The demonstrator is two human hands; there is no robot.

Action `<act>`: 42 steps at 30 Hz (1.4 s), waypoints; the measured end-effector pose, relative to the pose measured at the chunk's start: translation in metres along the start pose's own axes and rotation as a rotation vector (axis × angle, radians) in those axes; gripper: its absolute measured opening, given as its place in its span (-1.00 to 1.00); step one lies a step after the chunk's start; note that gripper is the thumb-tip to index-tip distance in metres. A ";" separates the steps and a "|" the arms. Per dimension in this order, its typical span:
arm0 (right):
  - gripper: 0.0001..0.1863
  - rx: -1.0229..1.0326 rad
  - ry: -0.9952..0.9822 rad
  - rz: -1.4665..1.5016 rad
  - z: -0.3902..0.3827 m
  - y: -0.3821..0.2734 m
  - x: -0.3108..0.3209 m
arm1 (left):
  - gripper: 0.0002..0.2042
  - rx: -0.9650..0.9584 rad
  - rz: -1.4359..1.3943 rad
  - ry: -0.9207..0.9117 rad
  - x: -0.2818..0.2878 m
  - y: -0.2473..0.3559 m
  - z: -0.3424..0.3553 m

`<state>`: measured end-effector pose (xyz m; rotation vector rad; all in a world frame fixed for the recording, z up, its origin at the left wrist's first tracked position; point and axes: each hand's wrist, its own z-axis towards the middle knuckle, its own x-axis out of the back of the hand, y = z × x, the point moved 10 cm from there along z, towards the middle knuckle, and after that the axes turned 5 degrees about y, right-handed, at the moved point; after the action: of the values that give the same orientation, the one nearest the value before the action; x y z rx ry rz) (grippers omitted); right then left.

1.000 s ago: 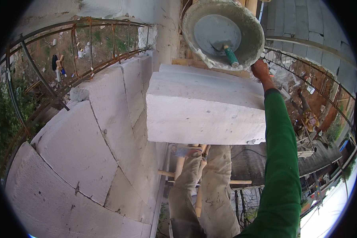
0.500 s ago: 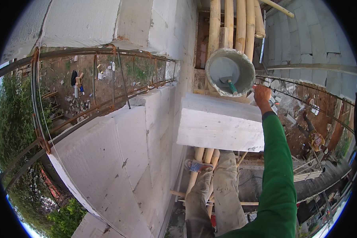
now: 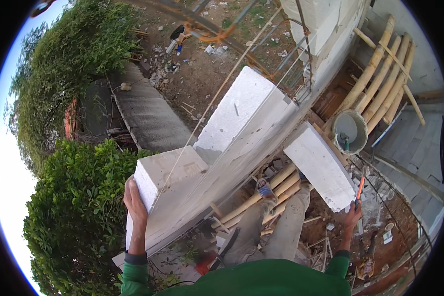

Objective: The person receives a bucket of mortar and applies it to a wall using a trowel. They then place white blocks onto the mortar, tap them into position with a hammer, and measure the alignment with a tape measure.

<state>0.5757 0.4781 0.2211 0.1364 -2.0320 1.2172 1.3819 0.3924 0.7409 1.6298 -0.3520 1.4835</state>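
Note:
At the left, my left hand [image 3: 134, 201] lies against the end face of a white lightweight block [image 3: 175, 167] on top of the wall, its fingers stretched along the edge. A taut string [image 3: 212, 106] runs past that block. My right hand [image 3: 351, 215] is closed around a slim tool with an orange handle [image 3: 361, 187]; its tip is too small to make out. Beside that hand lies a loose white block [image 3: 320, 166]. Farther off stands a grey bucket [image 3: 364, 140] with a green-handled trowel [image 3: 347, 144] inside.
Bamboo poles [image 3: 281, 190] form the scaffold under my feet, with more poles [image 3: 380, 74] beyond the bucket. Rusty rebar [image 3: 222, 34] spans above the wall. A taller white block [image 3: 239, 111] stands farther along it. Another person [image 3: 366, 266] is on the ground far below at right.
My view has swung left toward the wall's outer side. My left hand has come into view against the block. The right hand has drawn back from beside the bucket, now showing the orange-handled tool.

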 end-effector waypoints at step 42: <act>-0.68 0.904 -0.500 0.168 -0.476 -0.728 0.037 | 0.26 -0.017 -0.042 -0.332 0.084 -0.164 -0.058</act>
<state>1.1301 0.4718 0.8919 0.7738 -1.7290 2.3169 1.4809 0.5585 0.7444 1.8597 -0.5088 1.1735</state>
